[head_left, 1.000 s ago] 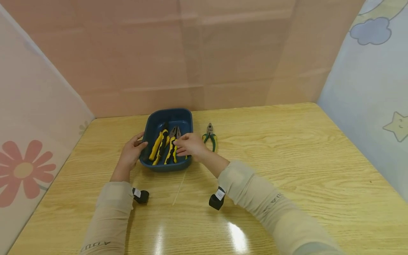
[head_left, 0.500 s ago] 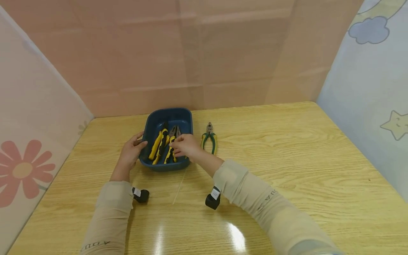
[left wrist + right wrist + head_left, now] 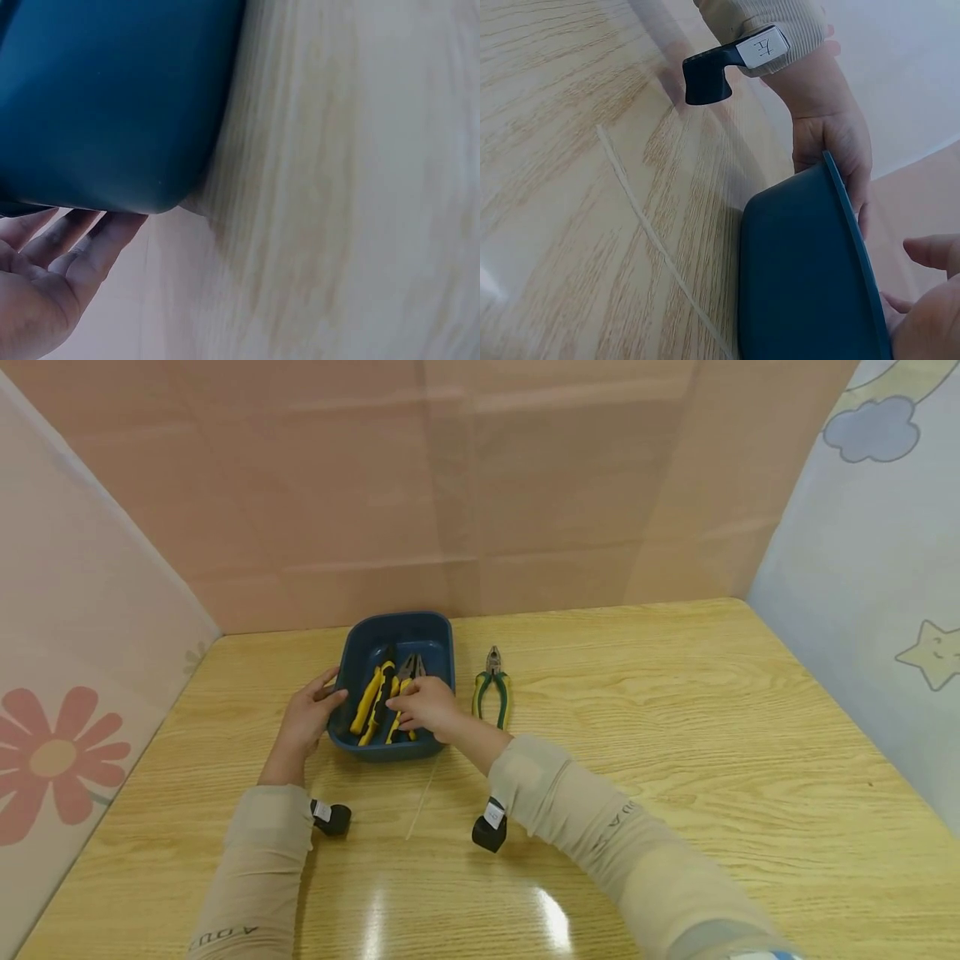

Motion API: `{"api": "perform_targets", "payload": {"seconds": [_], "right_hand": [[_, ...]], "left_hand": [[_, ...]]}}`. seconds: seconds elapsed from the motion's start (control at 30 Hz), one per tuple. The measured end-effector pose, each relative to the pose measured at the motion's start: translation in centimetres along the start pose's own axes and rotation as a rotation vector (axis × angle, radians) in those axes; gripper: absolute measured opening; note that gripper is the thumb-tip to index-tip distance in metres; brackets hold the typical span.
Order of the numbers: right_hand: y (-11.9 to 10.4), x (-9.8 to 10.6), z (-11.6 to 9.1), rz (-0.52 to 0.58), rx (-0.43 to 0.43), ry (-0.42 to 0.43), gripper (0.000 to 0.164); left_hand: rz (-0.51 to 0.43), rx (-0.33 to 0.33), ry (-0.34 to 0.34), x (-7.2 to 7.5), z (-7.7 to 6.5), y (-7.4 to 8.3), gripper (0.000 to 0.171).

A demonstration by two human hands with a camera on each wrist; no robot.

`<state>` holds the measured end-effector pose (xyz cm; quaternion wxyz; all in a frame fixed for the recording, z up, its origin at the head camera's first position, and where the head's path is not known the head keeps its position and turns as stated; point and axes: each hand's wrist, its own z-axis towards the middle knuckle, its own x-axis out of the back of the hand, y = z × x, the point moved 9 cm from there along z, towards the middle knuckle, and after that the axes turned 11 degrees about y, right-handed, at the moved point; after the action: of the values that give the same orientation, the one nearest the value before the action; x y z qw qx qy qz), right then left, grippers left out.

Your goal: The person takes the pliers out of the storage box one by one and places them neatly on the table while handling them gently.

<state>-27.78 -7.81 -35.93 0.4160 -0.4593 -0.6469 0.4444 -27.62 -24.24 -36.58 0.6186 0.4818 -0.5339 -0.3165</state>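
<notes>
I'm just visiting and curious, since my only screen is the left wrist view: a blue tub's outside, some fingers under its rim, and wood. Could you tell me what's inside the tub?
Observer: The head view shows several hand tools with yellow and black handles in the tub.
Visitor: Oh! Is there a second hand anywhere?
Observer: Yes, the right hand is over the tub, close to those tools; whether it grips one, I cannot tell.
Visitor: And did any tool end up outside?
Observer: One pair of pliers with green and yellow handles lies on the table, to the right of the tub.
</notes>
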Motion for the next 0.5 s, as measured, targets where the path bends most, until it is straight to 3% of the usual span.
{"api": "perform_targets", "payload": {"seconds": [0.27, 0.5], "right_hand": [[-0.02, -0.50, 0.20, -0.026, -0.003, -0.015, 0.018], [-0.05, -0.85, 0.44, -0.070, -0.016, -0.003, 0.025]], "left_hand": [[0.064, -0.040, 0.031, 0.13, 0.33, 0.18, 0.051], [0.072, -0.075, 0.051, 0.22, 0.40, 0.44, 0.050]]}}
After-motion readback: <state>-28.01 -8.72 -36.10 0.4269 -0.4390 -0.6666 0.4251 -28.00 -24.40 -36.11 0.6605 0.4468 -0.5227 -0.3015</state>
